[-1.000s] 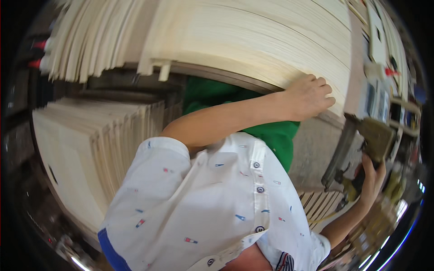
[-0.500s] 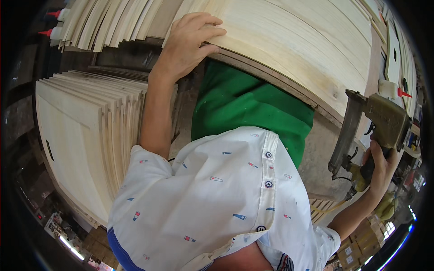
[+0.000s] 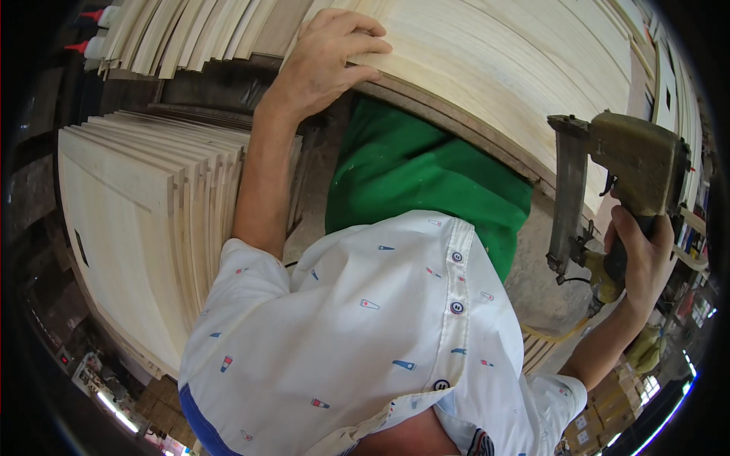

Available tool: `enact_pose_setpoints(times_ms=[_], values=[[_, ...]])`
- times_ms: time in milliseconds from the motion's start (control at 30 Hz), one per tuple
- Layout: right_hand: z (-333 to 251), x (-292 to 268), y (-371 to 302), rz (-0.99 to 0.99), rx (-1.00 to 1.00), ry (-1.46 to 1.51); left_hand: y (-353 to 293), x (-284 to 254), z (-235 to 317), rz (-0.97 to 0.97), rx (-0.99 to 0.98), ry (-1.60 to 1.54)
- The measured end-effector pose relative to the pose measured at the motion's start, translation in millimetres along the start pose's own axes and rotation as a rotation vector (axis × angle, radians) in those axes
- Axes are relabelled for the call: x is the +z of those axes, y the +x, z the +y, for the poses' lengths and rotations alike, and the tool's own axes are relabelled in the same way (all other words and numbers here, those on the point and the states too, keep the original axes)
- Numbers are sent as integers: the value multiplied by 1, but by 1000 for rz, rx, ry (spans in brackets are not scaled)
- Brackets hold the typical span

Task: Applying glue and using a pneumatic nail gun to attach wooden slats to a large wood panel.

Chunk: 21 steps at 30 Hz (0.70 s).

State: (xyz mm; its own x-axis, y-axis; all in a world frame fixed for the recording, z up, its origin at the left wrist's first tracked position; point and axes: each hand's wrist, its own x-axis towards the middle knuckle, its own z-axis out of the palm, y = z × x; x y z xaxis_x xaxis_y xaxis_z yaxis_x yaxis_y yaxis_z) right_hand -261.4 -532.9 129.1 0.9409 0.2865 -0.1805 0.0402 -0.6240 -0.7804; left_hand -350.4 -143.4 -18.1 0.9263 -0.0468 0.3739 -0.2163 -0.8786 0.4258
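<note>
My left hand rests on the near edge of a pale wooden panel, at its left end. Its fingers are spread over the wood, and the thumb lies along the edge. On the right, my right hand is wrapped round the grip of a worn, dark olive pneumatic nail gun. The gun is held up beside the panel's right end, its long magazine toward the panel. A yellowish air hose runs from the base of its grip.
Framed wooden panels stand stacked at the left. Thin wooden strips lie in a row at the upper left, beside white glue bottles with red tips. More boards are at the far right, cardboard boxes at the lower right.
The nail gun in my right hand has moved left and upward, closer to the panel's right end. My left hand has shifted slightly up and right along the edge.
</note>
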Motion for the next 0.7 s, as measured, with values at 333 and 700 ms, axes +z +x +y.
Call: enact_pose_setpoints(times_ms=[333,700], values=[[-50,26,11,-141,74,-68,4,-2,11,14,-19,-61],[-91,127,50,-442,-212,-179,-8,4,-10,73,-84,-60]])
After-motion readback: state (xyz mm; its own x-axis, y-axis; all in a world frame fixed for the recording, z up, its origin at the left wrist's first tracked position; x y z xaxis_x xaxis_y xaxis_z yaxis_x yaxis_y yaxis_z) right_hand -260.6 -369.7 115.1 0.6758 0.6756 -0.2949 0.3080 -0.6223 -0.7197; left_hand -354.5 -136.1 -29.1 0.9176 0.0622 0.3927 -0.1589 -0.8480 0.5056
